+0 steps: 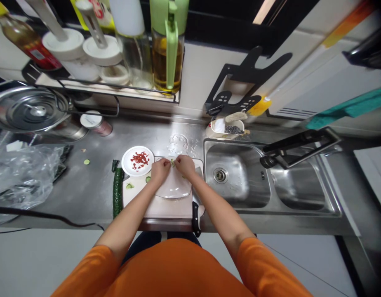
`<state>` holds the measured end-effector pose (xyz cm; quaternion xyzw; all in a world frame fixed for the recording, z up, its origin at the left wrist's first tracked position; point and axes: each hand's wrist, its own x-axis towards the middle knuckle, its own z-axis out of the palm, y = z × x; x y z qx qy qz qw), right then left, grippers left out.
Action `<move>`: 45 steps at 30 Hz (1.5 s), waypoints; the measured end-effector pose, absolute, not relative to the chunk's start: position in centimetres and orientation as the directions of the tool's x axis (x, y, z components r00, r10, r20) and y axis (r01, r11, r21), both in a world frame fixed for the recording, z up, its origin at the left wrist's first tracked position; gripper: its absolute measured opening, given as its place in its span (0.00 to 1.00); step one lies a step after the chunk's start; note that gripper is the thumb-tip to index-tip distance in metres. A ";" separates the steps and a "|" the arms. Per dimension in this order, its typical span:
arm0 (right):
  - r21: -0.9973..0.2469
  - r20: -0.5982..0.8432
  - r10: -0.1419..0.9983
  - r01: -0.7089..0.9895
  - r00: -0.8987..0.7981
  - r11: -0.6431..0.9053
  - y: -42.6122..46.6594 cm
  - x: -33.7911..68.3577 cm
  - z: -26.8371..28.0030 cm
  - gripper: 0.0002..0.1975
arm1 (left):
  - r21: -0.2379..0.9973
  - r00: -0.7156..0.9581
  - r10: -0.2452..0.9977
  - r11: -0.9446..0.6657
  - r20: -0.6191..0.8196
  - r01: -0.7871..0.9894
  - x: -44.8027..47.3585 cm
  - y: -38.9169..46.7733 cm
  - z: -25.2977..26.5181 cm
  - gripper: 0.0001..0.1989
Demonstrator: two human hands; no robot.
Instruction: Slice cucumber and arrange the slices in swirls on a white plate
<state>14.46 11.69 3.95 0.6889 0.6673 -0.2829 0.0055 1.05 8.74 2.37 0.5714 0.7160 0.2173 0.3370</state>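
Note:
Over the far edge of a white square plate (pixel 172 185), my left hand (pixel 161 170) and my right hand (pixel 184 166) meet with pinched fingers. Between their fingertips is a small green cucumber slice (pixel 172 162). The plate rests on a pale cutting board (pixel 165 208). On the board, left of the plate, lie another cucumber slice (pixel 147 179) and some green scraps (pixel 129 186). A round white plate (pixel 128 159) with chopped red bits (pixel 140 160) stands beside my left hand. A whole dark cucumber (pixel 118 192) lies along the board's left side. The black-handled knife (pixel 196 218) is at the lower right.
To the right is a double steel sink (pixel 240 177) with a black faucet (pixel 297 146). A caddy (pixel 224 131) stands behind it. Plastic bags (pixel 23 177), a lidded pot (pixel 36 109) and a small jar (pixel 97 123) occupy the left. Bottles line the rack (pixel 116 86) above.

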 end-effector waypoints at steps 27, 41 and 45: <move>-0.253 -0.339 0.939 0.967 -0.063 -0.027 10.7 13.6 3.8 0.11 | 0.539 -0.036 0.994 0.088 -0.106 0.838 1.6 8.4 1.1 0.11; -0.208 -0.205 0.963 0.969 -0.174 0.131 9.1 13.9 2.7 0.12 | 0.446 0.304 0.950 -0.304 0.073 0.842 0.5 6.9 0.2 0.14; -0.203 -0.182 0.959 0.962 -0.219 0.181 7.9 14.2 2.6 0.12 | 0.375 0.363 0.927 -0.372 0.099 0.849 0.3 6.1 0.0 0.16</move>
